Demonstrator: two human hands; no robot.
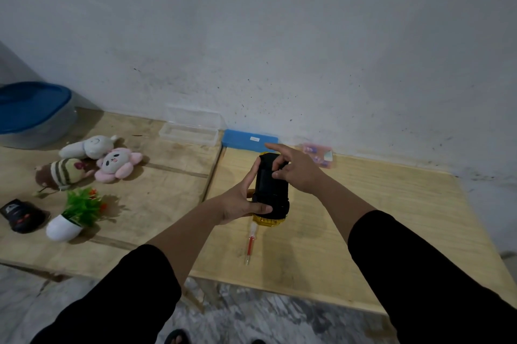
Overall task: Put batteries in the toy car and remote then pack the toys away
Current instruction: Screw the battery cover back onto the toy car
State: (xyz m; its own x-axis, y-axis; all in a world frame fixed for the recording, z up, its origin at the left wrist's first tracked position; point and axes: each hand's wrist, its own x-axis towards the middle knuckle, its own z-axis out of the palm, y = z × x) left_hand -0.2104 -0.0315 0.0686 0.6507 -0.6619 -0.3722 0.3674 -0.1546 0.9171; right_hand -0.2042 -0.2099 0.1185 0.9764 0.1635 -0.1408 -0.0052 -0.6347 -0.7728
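Both hands on toy car, flipped belly-up above the table
Left hand clamps near end to steady it; right hand fingers work far end, likely battery hatch; screwdriver lies just near; remote far left.

I'm seeing the toy car sitting upside down between both hands, above the middle of the counter. The left hand is gripping its near left side, the right hand is resting on its far right. A screwdriver is lying on the counter just in front of the car. Behind it, two cases are sitting against the wall. Plush toys, a potted plant and a remote are lying far left, with a lidded tub behind them.
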